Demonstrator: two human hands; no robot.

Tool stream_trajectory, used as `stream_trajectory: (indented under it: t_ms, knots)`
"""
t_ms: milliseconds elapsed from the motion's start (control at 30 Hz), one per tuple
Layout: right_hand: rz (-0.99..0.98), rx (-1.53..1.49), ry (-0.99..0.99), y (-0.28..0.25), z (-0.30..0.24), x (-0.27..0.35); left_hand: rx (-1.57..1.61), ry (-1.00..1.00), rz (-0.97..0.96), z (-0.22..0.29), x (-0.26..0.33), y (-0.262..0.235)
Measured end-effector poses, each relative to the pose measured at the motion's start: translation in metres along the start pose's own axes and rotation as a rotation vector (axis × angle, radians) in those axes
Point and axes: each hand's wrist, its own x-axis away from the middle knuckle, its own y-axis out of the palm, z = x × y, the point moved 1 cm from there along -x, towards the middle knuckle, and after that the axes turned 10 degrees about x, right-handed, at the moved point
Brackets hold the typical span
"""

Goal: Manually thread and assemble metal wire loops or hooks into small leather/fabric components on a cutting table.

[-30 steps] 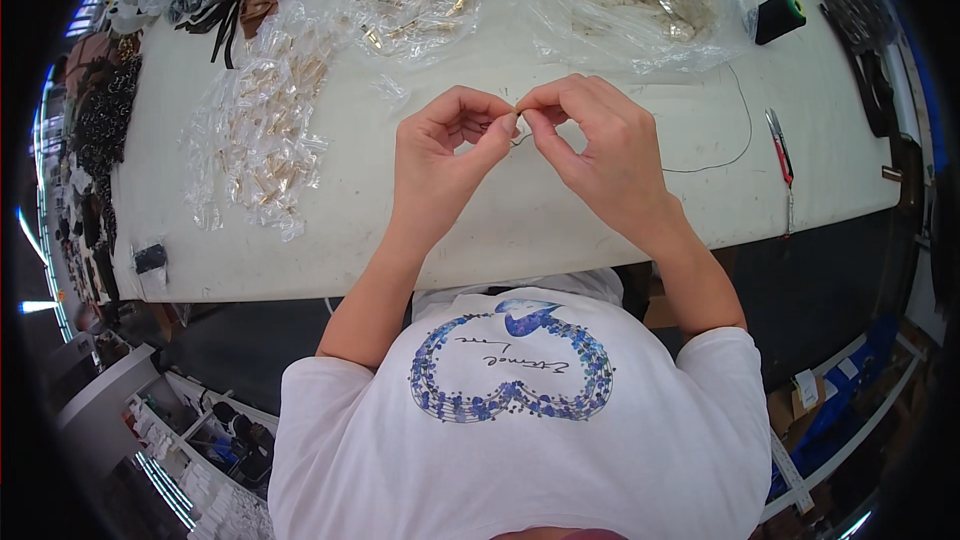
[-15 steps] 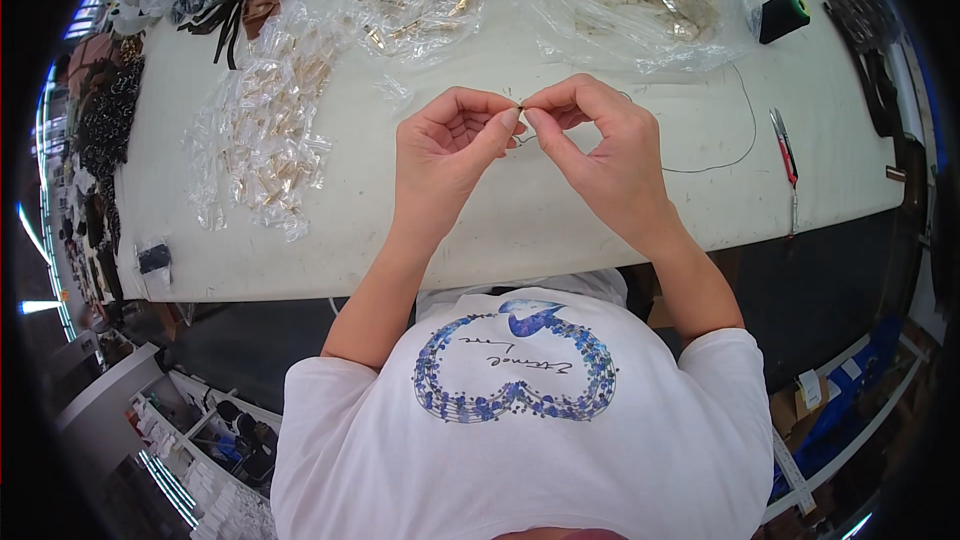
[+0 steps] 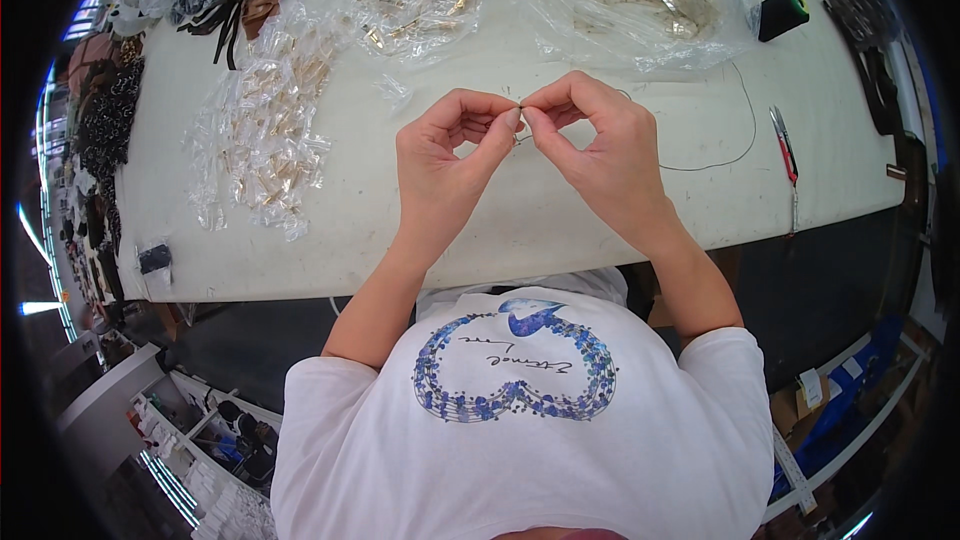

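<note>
Evidently pinched: small dark piece (image 3: 521, 108) at meeting fingertips of left hand (image 3: 436, 148) and right hand (image 3: 606, 140), neither nearer; long axis too small to tell. Dark thread (image 3: 754, 125) curves across desk (image 3: 520, 230), right of hands.

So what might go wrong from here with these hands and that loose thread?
The left hand and right hand pinch a tiny piece, which might slip. The dark thread curves loosely and may snag. The red-handled tool, near the edge of the table, might get knocked off.
</note>
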Motion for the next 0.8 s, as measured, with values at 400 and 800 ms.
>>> stream_trajectory:
  t_ms: [400, 800]
  knots:
    - [-0.037, 0.058, 0.029, -0.003, -0.001, -0.003, 0.125, -0.101, -0.041, 0.0, -0.004, -0.002]
    - [0.178, 0.207, -0.234, -0.005, -0.002, 0.001, 0.285, -0.23, -0.074, 0.0, -0.007, -0.008]
